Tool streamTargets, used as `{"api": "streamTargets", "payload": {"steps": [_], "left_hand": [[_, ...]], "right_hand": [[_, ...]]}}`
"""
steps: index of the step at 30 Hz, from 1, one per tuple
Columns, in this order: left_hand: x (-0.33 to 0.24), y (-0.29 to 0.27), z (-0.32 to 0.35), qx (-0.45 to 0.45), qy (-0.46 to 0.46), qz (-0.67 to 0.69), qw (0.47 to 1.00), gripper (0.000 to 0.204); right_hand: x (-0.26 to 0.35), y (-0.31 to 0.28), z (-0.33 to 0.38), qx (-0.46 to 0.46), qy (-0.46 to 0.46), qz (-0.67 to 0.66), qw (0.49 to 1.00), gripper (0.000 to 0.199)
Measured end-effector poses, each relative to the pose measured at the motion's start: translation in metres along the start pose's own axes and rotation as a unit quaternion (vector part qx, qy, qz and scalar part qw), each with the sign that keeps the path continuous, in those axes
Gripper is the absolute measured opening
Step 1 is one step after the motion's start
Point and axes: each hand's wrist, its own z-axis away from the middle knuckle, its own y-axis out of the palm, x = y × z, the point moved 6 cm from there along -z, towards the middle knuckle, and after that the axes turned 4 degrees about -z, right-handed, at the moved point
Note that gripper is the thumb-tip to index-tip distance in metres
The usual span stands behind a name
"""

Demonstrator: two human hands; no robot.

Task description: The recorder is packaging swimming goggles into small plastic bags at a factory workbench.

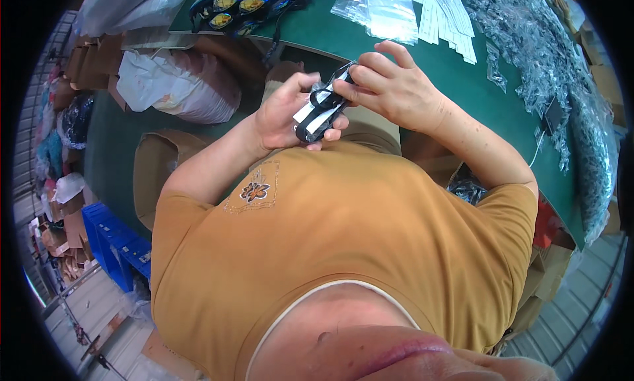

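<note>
My left hand (280,118) is closed around a narrow white card with a black band looped over it (321,109). Something clear and shiny, perhaps plastic film, shows along its edge. At the card's upper end, the fingertips of my right hand (396,90) pinch the black band, and its other fingers are curled. The exact kind of the banded piece cannot be made out. Both hands are in front of my chest, by the table's near edge. On the green table (317,43) beyond lie black bands with shiny gold and blue ornaments (241,6).
Clear flat bags (380,12) and white slotted cards (448,23) lie at the far side. A large heap of small clear packets (528,47) covers the right side. To the left are a stuffed white bag (178,87), an open cardboard box (158,160) and a blue crate (115,245).
</note>
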Motion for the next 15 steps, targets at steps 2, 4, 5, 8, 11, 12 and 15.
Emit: {"api": "streamTargets", "payload": {"steps": [2, 4, 5, 8, 11, 12, 15], "left_hand": [[0.000, 0.002, -0.001, -0.011, 0.005, 0.002, 1.000, 0.045], [0.002, -0.005, -0.002, -0.040, -0.012, -0.052, 0.998, 0.046], [0.003, -0.009, -0.002, -0.069, -0.027, -0.106, 0.992, 0.047], [0.004, -0.011, -0.003, -0.083, -0.036, -0.109, 0.990, 0.049], [0.010, -0.018, -0.008, -0.110, -0.035, -0.100, 0.988, 0.038], [0.008, -0.016, -0.013, -0.089, -0.035, -0.103, 0.990, 0.037], [0.010, -0.018, -0.022, -0.049, -0.068, -0.100, 0.991, 0.044]], "right_hand": [[-0.001, -0.001, 0.001, 0.016, 0.002, 0.004, 1.000, 0.033], [-0.003, 0.000, 0.001, 0.060, 0.019, -0.015, 0.998, 0.035], [-0.005, -0.002, 0.001, 0.060, 0.021, -0.016, 0.998, 0.035], [-0.017, -0.004, 0.000, 0.125, 0.092, -0.151, 0.976, 0.048], [-0.001, -0.015, -0.007, 0.100, 0.070, -0.184, 0.975, 0.064], [0.006, 0.000, -0.004, 0.096, 0.099, -0.212, 0.967, 0.063], [0.009, 0.031, 0.010, 0.055, 0.156, -0.203, 0.965, 0.045]]}}
